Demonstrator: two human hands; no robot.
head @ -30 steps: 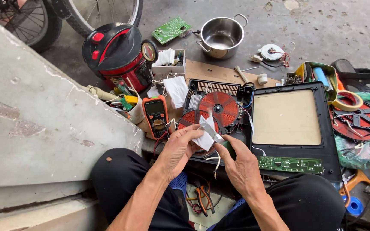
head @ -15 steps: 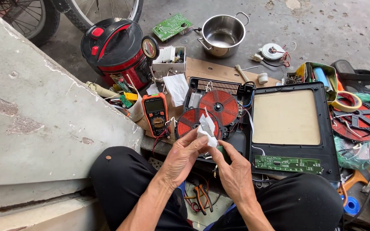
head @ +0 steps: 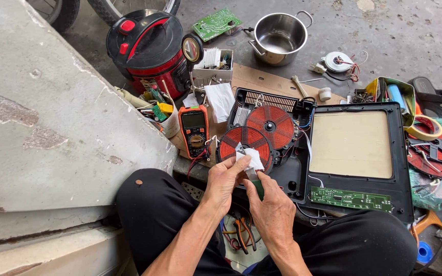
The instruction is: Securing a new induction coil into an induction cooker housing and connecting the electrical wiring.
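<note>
My left hand [head: 226, 180] pinches a crumpled white tissue [head: 250, 158] around the tip of a tool. My right hand [head: 273, 208] grips that tool by its dark green handle [head: 258, 188]. Both hands hover over the near edge of an opened induction cooker [head: 287, 168], just in front of its loose red coil [head: 245, 144]. A second red coil [head: 271, 126] sits inside the cooker's case behind it.
An orange multimeter [head: 194, 130] lies left of the coils. The cooker's top panel [head: 353, 144] with a green circuit board [head: 352, 199] lies to the right. A red pressure cooker [head: 149, 50], steel pot [head: 278, 37], tool clutter and a concrete slab [head: 42, 112] surround me. Pliers [head: 241, 235] lie between my legs.
Both hands have drawn a little closer to my body and the tissue now wraps tighter around the tool tip.
</note>
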